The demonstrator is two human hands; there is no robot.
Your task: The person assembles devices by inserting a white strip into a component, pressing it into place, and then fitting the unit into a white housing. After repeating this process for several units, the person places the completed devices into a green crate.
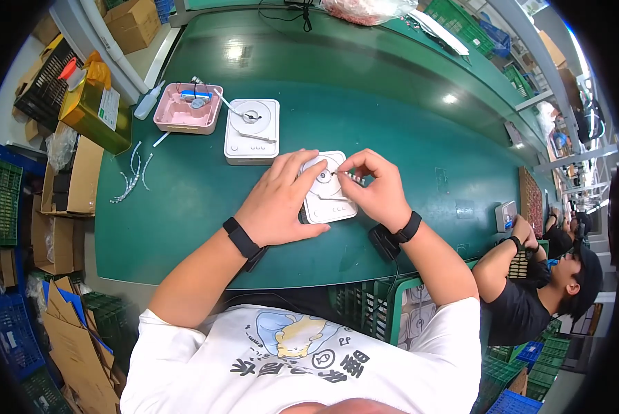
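A small white turntable-shaped case point(337, 209) lies on the green table in front of me, slightly tilted. My left hand point(275, 190) grips it from the left, thumb along the near edge and fingers over the far side. My right hand point(378, 186) is pinched, thumb and forefinger meeting just beside the disc's centre. Small white pieces point(360, 180) show below those fingers; what the pinch itself holds is hidden. Farther left stands a second white turntable-shaped case point(252, 148) with a tone arm. Beside it sits an open pink case point(187, 125) with wires and a blue part inside.
Loose white cable ties or strips point(134, 174) lie at the left, near a squeeze bottle point(149, 101) and a yellow metal can point(97, 114). A green crate point(395, 310) stands below the front edge. At the right, a co-worker point(537, 290) handles a small case point(506, 216).
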